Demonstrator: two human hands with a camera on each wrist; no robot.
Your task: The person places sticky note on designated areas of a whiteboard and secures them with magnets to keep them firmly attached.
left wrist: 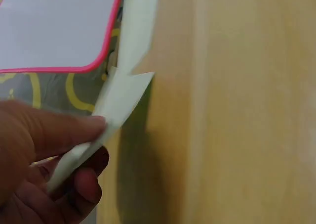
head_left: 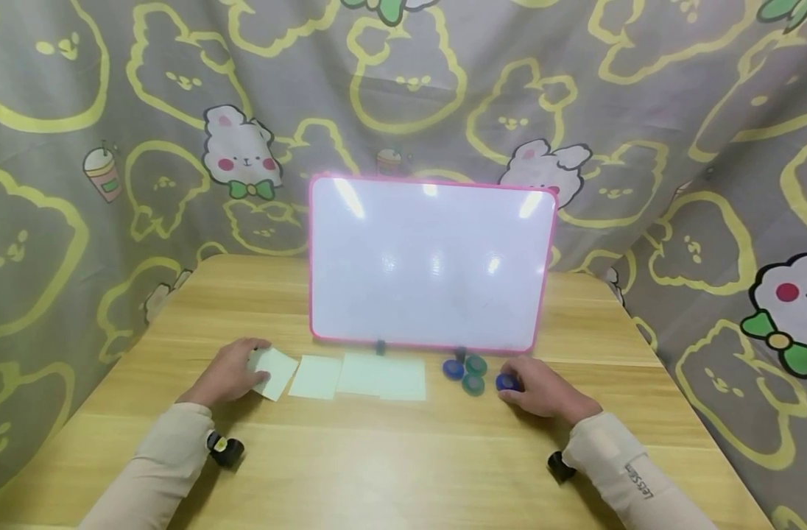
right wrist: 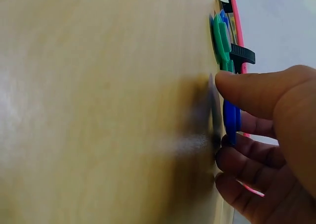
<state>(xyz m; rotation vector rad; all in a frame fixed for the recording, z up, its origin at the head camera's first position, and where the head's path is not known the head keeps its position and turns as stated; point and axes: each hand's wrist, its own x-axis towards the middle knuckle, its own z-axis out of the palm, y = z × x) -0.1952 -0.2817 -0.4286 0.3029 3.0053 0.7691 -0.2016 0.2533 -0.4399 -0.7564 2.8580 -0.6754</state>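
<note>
My left hand [head_left: 233, 374] pinches a pale paper note [head_left: 273, 372] between thumb and fingers at the left end of a row of similar notes. In the left wrist view the note [left wrist: 121, 98] tilts up off the table, its near end between thumb and fingertips. On the right, my right hand [head_left: 543, 386] grips a round blue magnet [head_left: 507, 382] by its edge. The right wrist view shows this blue magnet [right wrist: 230, 116] between the thumb and the curled fingers. Just left of that hand lie another blue magnet [head_left: 453, 369] and two green magnets [head_left: 473, 383].
A whiteboard [head_left: 430, 265] with a pink frame stands upright on black feet [head_left: 461, 354] behind the notes and magnets. More pale notes [head_left: 316, 377] lie along its front, partly overlapping. Beneath everything is a wooden table [head_left: 377, 471], with a patterned curtain [head_left: 403, 96] around it.
</note>
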